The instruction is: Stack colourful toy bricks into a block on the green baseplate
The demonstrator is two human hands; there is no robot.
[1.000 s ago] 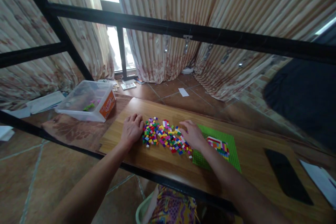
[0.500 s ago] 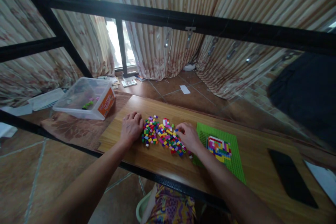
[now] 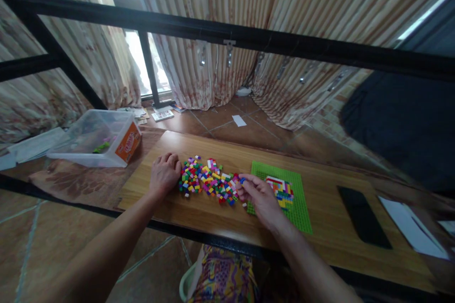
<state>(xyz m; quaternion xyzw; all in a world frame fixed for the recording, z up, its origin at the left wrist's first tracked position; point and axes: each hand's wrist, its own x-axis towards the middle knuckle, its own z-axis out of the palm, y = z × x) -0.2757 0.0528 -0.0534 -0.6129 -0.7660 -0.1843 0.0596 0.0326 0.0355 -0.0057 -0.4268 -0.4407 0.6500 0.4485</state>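
Observation:
My right hand is pinched on a small blue brick, between the pile and the green baseplate. Behind its knuckles, a built patch of coloured bricks sits on the plate, partly covered by the hand. Many loose bricks in mixed colours lie spread over the wooden table. At the pile's left edge rests my left hand, palm down with fingers loosely bent and nothing visible in it; its fingertips are partly hidden.
To the left, a clear plastic box with an orange label stands on a brown mat. A black phone-like slab lies on the table's right part, with white paper beyond it. A dark metal bar crosses above the far side.
The view has turned right. My right hand has moved from the pile's right edge toward the baseplate, with a blue brick now showing at its fingertips. My left hand stays by the pile.

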